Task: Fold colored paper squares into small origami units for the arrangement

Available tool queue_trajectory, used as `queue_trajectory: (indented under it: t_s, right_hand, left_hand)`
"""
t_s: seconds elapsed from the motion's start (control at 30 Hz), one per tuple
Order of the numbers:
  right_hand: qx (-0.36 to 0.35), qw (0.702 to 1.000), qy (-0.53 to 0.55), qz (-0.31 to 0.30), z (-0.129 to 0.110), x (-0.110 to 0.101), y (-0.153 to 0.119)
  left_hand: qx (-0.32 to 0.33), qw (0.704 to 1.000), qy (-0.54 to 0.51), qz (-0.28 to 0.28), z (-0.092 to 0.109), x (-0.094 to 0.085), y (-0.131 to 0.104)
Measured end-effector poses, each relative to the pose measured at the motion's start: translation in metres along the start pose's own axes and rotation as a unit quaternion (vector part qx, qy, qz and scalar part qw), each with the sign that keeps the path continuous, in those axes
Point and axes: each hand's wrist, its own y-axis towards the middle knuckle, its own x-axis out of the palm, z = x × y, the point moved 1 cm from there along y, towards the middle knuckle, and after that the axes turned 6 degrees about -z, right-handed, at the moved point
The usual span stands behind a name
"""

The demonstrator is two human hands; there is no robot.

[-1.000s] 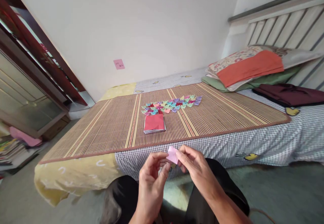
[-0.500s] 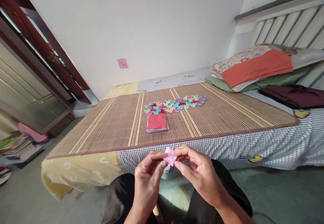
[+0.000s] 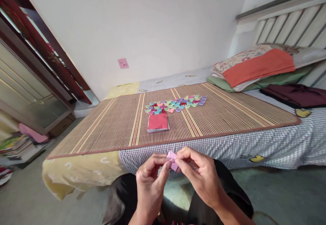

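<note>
A small piece of folded pink origami paper (image 3: 173, 165) is held up between my two hands, in front of the bed's edge. My left hand (image 3: 152, 181) pinches its left side between thumb and fingers. On the opposite side, my right hand (image 3: 200, 174) grips it with thumb and forefinger. The thumbs lie across the front of the paper and cover part of it. Beyond my hands, a stack of square paper (image 3: 158, 122) with a red sheet on top lies on the striped mat (image 3: 114, 126). Rows of small folded paper pieces (image 3: 178, 104) in many colours are set out behind the stack.
Pillows (image 3: 258, 67) with an orange band and a folded dark maroon cloth (image 3: 295, 95) lie at the bed's right end. A pink note (image 3: 123, 63) is on the wall. Books (image 3: 19, 148) are piled on the floor at the left.
The pink paper showed a flat diamond face before; now its lower part is folded open and angled. My thumbs have moved inward over its middle.
</note>
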Motion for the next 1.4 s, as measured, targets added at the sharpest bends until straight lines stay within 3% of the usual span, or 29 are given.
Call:
queue_trajectory:
  t_s: [0.33, 0.57, 0.73, 0.8, 0.97, 1.13, 1.23, 1.4]
  right_hand:
    - [-0.008, 0.999, -0.014, 0.052, 0.002, 0.008, 0.001]
    - [-0.026, 0.997, -0.039, 0.063, 0.004, 0.012, 0.002]
    - [-0.014, 0.998, -0.04, 0.052, 0.007, 0.013, 0.003]
    - [0.004, 0.999, -0.042, 0.027, 0.007, 0.011, 0.003]
    - [0.02, 0.997, -0.053, -0.048, 0.004, 0.004, 0.004]
    - [0.064, 0.997, -0.028, -0.038, 0.002, 0.001, 0.005]
    - [0.073, 0.994, -0.032, -0.073, 0.0, 0.003, 0.005]
    - [0.07, 0.994, -0.025, -0.079, -0.003, 0.004, 0.005]
  left_hand:
    - [-0.056, 0.995, -0.064, 0.042, 0.005, 0.01, 0.003]
    - [-0.056, 0.993, -0.088, 0.058, -0.002, 0.009, 0.002]
    - [-0.097, 0.985, -0.131, 0.064, -0.008, 0.005, 0.0]
    - [-0.117, 0.981, -0.15, 0.047, -0.008, 0.003, 0.002]
    - [-0.182, 0.968, -0.165, -0.055, -0.007, -0.002, 0.01]
    - [-0.13, 0.979, -0.15, -0.045, -0.002, -0.001, 0.008]
    - [-0.097, 0.988, -0.115, -0.027, 0.001, 0.001, 0.004]
    - [-0.097, 0.99, -0.099, -0.033, 0.001, 0.0, 0.004]
